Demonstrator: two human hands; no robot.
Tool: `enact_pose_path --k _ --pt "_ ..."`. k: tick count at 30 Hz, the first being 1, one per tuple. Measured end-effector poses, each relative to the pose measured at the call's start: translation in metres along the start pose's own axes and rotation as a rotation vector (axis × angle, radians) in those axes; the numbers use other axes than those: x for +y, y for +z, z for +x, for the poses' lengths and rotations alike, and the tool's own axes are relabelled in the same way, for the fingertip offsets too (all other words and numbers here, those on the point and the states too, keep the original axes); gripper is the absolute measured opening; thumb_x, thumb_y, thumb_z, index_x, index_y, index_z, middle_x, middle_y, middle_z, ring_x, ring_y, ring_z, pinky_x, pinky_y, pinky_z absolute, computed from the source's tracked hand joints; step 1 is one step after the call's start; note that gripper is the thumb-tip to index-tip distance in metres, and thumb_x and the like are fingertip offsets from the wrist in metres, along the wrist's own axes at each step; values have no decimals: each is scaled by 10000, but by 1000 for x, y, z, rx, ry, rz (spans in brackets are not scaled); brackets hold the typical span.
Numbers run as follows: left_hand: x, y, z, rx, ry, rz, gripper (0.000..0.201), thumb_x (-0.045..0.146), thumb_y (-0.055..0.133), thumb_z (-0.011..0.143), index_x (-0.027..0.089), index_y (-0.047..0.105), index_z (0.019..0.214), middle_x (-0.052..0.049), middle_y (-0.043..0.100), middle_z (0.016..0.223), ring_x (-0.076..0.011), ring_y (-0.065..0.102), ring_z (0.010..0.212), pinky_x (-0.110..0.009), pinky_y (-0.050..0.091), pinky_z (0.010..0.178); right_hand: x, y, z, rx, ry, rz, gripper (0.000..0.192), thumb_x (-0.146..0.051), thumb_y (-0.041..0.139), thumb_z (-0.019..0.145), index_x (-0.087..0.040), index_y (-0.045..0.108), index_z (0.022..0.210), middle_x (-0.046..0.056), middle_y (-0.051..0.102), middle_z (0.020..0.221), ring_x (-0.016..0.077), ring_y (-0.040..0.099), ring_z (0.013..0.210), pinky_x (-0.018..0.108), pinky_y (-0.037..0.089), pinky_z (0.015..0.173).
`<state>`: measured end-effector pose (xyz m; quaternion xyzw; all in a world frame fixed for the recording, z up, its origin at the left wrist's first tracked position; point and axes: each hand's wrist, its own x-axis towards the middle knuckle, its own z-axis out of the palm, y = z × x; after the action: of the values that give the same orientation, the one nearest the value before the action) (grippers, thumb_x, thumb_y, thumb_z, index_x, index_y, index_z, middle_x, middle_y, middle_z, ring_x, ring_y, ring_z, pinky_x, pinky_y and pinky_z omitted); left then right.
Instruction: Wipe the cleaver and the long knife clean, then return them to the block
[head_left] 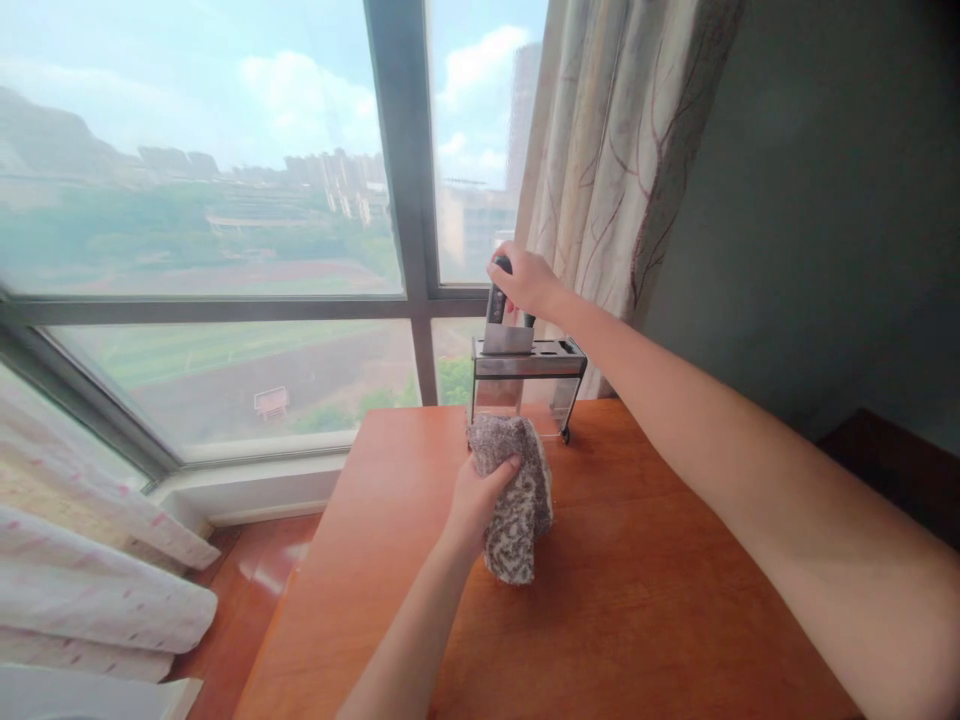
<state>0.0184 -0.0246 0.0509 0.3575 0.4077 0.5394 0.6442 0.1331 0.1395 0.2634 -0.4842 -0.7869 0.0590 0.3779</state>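
Observation:
My right hand (525, 280) is closed around the black handle of a broad-bladed kitchen knife (508, 339). The blade stands upright, its lower part down in a slot of the knife block (529, 366), which has a metal top and clear sides. Another dark handle shows beside it, partly behind my hand. My left hand (480, 495) grips a folded, fuzzy grey-and-white cloth (517, 520), thumb on top. The cloth is held in front of the block and hides part of its base.
The knife block stands at the far edge of a reddish-brown wooden table (645, 580). Behind are a window frame (420, 302) and a patterned curtain (600, 150). More curtain fabric (90, 570) hangs at the lower left, beside the table.

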Motion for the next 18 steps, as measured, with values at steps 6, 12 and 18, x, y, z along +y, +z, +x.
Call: enact_pose_path --k 6,12,18 --pt "-1 0 1 5 1 13 505 366 786 638 118 635 1051 -124 713 930 -258 671 810 -357 527 748 7 22 -18 -62 59 4 194 -325 432 885 -206 519 1012 -9 600 657 139 554 427 259 451 526" --pt "-3 -1 0 2 1 -1 476 359 786 640 131 640 1031 -105 715 921 -243 668 800 -344 529 742 14 35 -26 -82 54 38 267 -343 437 877 -195 518 1083 6 649 760 125 563 427 262 468 582" --pt "-3 -1 1 2 -6 -35 463 355 782 647 122 639 1020 -114 714 914 -246 672 790 -353 531 742 18 38 -28 -66 42 52 303 -357 464 866 -193 518 1116 16 666 815 119 578 437 270 486 643"
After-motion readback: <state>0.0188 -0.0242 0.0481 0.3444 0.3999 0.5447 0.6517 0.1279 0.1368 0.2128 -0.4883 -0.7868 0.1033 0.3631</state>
